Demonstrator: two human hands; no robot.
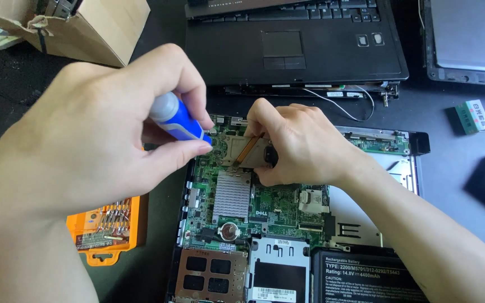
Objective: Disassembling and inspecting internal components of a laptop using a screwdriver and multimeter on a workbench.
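Opened laptop (287, 224), circuit board exposed. Left hand (85, 146) pinches a blue-handled screwdriver (178, 120) at the board's upper left; right hand (304, 143) closes its fingers on the copper cooling pipe (248, 150). Judged step: loosening cooler screws; next calls for steady, upright turning.
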